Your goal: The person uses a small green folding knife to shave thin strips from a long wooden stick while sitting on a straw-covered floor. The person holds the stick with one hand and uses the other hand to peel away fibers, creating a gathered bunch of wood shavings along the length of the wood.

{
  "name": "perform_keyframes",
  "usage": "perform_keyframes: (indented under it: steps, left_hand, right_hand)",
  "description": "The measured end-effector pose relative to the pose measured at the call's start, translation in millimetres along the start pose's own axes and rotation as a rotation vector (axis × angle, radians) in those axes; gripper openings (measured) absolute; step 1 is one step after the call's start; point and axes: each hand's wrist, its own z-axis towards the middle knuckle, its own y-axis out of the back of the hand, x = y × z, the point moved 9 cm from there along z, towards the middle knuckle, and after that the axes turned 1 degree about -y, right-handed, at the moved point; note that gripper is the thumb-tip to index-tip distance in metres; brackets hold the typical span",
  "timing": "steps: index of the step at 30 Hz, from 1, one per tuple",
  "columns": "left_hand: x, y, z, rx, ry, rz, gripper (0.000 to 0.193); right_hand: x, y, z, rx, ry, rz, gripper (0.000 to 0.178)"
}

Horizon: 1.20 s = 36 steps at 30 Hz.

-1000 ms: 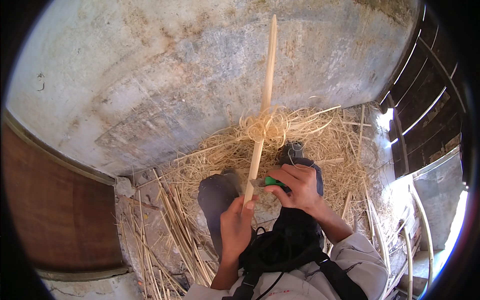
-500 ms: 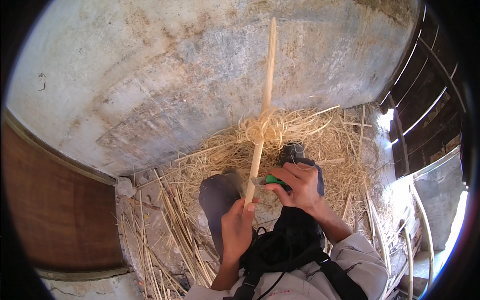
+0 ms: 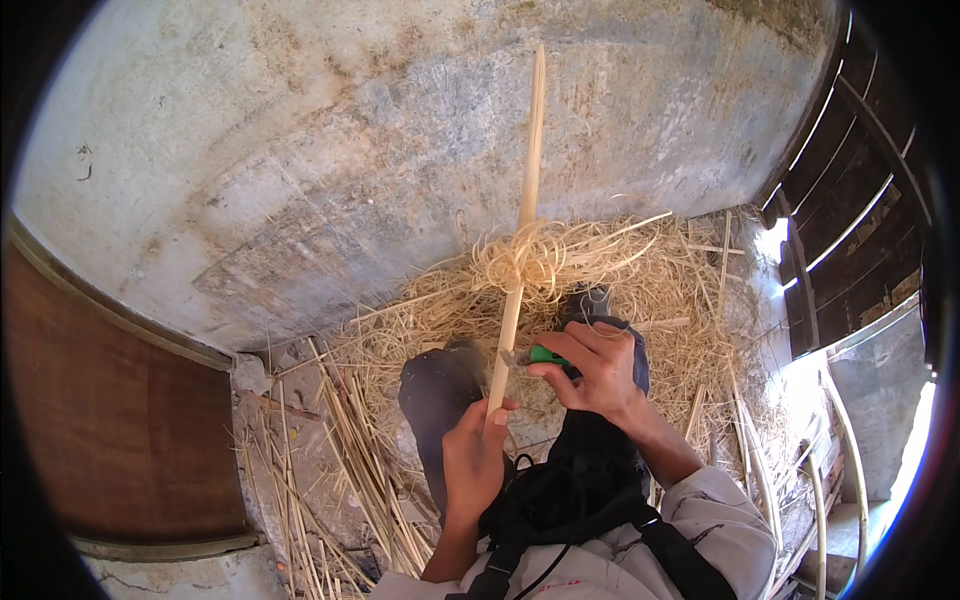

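My left hand [image 3: 474,455] is closed round the near end of a long pale split-bamboo strip [image 3: 530,180], which points away from me and up in front of the wall. Thin curled shavings [image 3: 515,258] cling in a bunch partway along it. In my right hand [image 3: 592,368] is a green-handled knife [image 3: 541,355], its short grey blade against the strip's right edge just beyond my left hand. My fingers cover most of the handle.
Loose shavings [image 3: 690,300] cover the floor round my feet. A bundle of thin strips [image 3: 365,470] lies at left, with more poles [image 3: 820,520] at right. A stained wall [image 3: 330,170] stands ahead, a brown panel [image 3: 120,410] at far left, dark slats [image 3: 850,180] at right.
The bamboo strip's far end has swung slightly left and dropped a little, carrying its bunch of shavings along. Both hands keep nearly the same place and hold.
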Motion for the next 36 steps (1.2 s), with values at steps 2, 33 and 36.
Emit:
perform_keyframes:
  steps: [2, 33, 36]
  left_hand:
    - [-3.2, 0.0, 0.4, 0.001, -0.015, 0.015, 0.022]
    - [25.8, 9.3, -11.9, 0.028, 0.021, 0.066, 0.021]
    - [13.6, 22.2, -7.1, -0.028, -0.085, 0.127, 0.018]
  right_hand:
    - [0.6, 0.5, 1.2, -0.004, -0.002, -0.006, 0.029]
    - [-68.6, -17.9, -9.3, 0.147, -0.462, 0.275, 0.027]
    - [-69.4, -34.2, -10.5, 0.129, -0.547, 0.731, 0.030]
